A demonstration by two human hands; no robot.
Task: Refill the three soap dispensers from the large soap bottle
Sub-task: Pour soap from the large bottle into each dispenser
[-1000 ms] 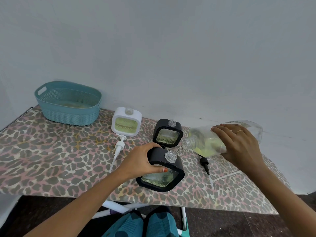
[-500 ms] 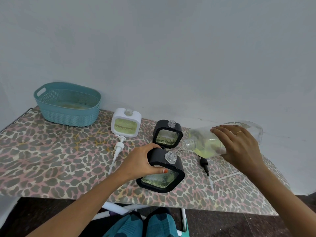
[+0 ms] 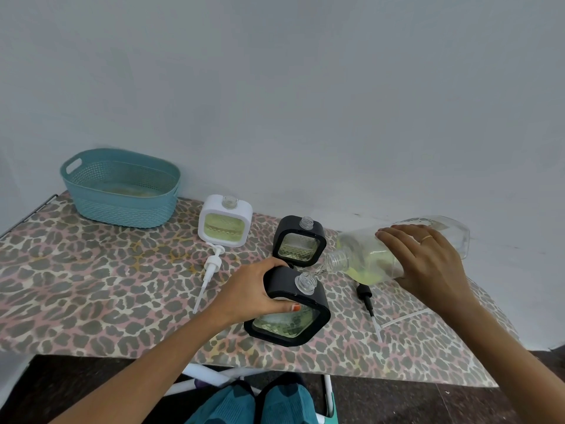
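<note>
My right hand (image 3: 428,264) grips the large clear soap bottle (image 3: 367,258), tipped nearly flat, yellow-green soap pooled at its low side. A thin stream runs from its open mouth into the neck of the near black dispenser (image 3: 290,310), which my left hand (image 3: 253,292) steadies at its top left corner. A second black dispenser (image 3: 299,244) stands just behind, uncapped, with soap low in it. The white dispenser (image 3: 225,221) stands further left, uncapped, mostly full of green soap.
A teal basket (image 3: 122,191) sits at the back left of the leopard-print board (image 3: 91,280). A white pump (image 3: 211,267) lies left of my left hand. A black pump (image 3: 367,301) and a loose white tube (image 3: 406,316) lie at the right. The wall stands close behind.
The bottle's mouth has dropped slightly closer to the near dispenser's neck. Both hands keep their holds.
</note>
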